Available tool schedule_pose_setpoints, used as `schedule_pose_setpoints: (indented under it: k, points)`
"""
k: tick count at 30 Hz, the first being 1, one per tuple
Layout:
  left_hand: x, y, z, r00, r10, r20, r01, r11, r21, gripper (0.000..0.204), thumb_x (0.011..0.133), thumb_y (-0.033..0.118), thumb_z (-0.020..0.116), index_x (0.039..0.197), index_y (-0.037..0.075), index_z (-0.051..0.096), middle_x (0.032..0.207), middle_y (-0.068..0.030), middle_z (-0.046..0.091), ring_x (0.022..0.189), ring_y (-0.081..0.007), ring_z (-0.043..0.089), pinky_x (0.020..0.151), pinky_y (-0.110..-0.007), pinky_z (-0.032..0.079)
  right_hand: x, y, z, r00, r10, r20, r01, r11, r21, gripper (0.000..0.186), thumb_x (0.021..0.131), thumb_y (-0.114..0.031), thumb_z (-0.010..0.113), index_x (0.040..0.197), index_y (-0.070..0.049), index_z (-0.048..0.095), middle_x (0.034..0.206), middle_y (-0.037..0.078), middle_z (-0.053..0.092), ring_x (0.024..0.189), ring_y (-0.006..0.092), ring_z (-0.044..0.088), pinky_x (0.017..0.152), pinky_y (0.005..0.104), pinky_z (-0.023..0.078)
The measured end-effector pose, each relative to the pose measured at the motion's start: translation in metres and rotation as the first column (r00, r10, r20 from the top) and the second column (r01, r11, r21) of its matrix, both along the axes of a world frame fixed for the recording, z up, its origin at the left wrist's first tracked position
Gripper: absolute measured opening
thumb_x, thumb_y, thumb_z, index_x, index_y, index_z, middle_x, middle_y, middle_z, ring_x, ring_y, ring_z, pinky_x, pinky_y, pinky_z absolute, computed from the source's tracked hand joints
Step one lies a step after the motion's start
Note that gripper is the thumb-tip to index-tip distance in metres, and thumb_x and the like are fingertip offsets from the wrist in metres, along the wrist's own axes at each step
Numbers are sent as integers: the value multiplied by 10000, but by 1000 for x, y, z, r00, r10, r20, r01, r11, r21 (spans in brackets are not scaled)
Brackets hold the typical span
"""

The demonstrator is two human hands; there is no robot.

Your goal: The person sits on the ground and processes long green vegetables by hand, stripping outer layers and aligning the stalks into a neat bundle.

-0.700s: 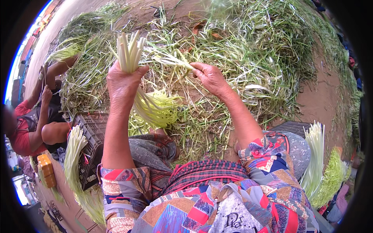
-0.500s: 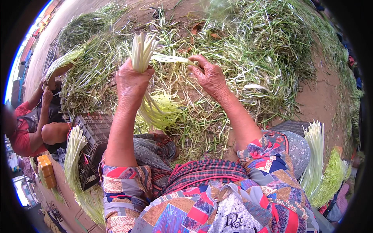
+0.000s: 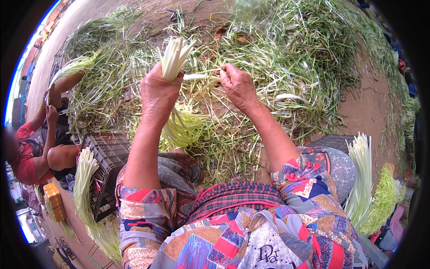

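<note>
My left hand [image 3: 156, 92] is closed around an upright bunch of garlic chives [image 3: 175, 59]. Their pale white stems stick out above the fist, and yellow-green leaves [image 3: 181, 129] hang below it. Opposite, my right hand [image 3: 239, 88] has its fingers pinched on a thin strand of chive leaf [image 3: 200, 76], which stretches sideways toward the left fist. Exactly where that strand joins the bunch is hidden by the left thumb.
Trimmed green and straw-coloured leaves [image 3: 286, 62] cover the ground ahead. A black plastic crate [image 3: 107, 152] stands at my left, with a chive bundle [image 3: 85, 175] beside it. More chives [image 3: 359, 179] lie at my right. At far left, a person [image 3: 33, 148] holds chives too.
My left hand and its bunch have shifted slightly right. My right hand has moved a little left and down, and the strand between the hands looks shorter and thinner.
</note>
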State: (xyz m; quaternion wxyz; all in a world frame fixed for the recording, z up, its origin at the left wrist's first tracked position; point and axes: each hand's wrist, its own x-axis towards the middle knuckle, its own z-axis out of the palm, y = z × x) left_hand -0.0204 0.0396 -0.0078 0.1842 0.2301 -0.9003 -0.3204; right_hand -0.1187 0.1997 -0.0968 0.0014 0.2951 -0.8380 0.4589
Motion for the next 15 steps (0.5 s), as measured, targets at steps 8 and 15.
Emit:
schedule_pose_setpoints:
  k: [8, 15]
  points:
    - [-3, 13, -1, 952, -281, 118, 287, 958, -32, 279, 727, 89, 730, 994, 65, 653, 800, -73, 690, 709, -125, 641, 672, -302, 511, 5, 1, 20, 986, 118, 120, -119, 993, 0, 235, 861, -217, 472, 1053, -110, 555, 660, 126, 625, 633, 292, 631, 634, 421, 505]
    - [-6, 19, 6, 953, -294, 68, 248, 891, 379, 284, 698, 57, 758, 963, 52, 655, 786, -48, 673, 691, -114, 625, 644, -290, 517, -8, 17, 12, 954, -169, -248, 169, 985, -22, 147, 877, -132, 489, 996, -179, 562, 509, 41, 543, 420, 162, 542, 390, 326, 442]
